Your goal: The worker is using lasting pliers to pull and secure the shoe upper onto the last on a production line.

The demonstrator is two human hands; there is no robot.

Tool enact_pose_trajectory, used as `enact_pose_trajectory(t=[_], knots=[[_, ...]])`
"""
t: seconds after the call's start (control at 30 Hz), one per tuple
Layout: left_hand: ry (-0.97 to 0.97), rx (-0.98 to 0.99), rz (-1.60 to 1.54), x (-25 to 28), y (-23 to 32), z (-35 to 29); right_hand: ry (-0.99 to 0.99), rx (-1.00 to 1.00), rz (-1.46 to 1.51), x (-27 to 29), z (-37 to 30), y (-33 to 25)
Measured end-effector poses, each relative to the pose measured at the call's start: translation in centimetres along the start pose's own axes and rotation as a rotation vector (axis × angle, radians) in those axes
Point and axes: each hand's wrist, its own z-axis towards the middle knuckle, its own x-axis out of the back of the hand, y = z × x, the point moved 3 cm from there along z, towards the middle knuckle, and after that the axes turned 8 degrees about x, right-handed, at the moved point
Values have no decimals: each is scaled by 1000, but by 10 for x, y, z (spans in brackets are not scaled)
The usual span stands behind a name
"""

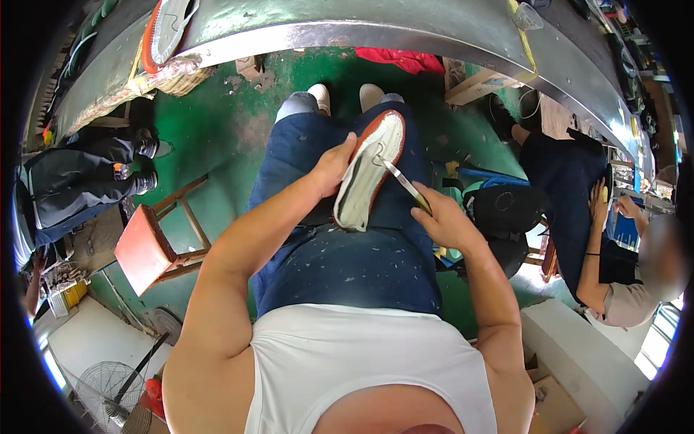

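A half-made shoe (pixel 359 194), cream-white with a reddish-brown rim, lies slantwise over my lap with its rounded end pointing away. My left hand (pixel 336 165) grips it along the left side, the thumb near its upper edge. In my right hand (pixel 442 217) is a slim hand tool (pixel 402 179) with a bright metal shaft and a yellow-green handle. The tool's tip meets the shoe's pale surface close to a dark curved line; I cannot tell whether it cuts or presses there. Dark blue apron cloth (pixel 347 267), flecked with white, covers my lap.
Ahead runs a metal-edged workbench (pixel 325 32) with a similar shoe (pixel 169 32) at its left. A red-topped stool (pixel 144 249) stands to the left, a wire fan (pixel 108 390) behind it. A black bag (pixel 506 208) and a seated person (pixel 622 267) are on the right.
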Motion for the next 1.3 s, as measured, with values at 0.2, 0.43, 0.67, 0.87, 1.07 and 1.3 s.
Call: enact_pose_trajectory(t=[0.2,0.43,0.67,0.87,1.07,1.3], knots=[[-21,-309,285,-5,-18,-15,-208,5,-263,26,44,-40],[-263,-342,44,2,-17,-22,9,-6,-140,-35,42,-23],[-67,-337,204,3,-12,-15,-128,-420,468,-41,40,-3],[236,-803,888,-11,1,-27,-44,-465,1135,-63,29,23],[283,-650,1383,-34,30,-45,-255,-432,1367,-29,14,43],[362,-488,1121,-29,17,-38,229,-137,498,-14,44,23]])
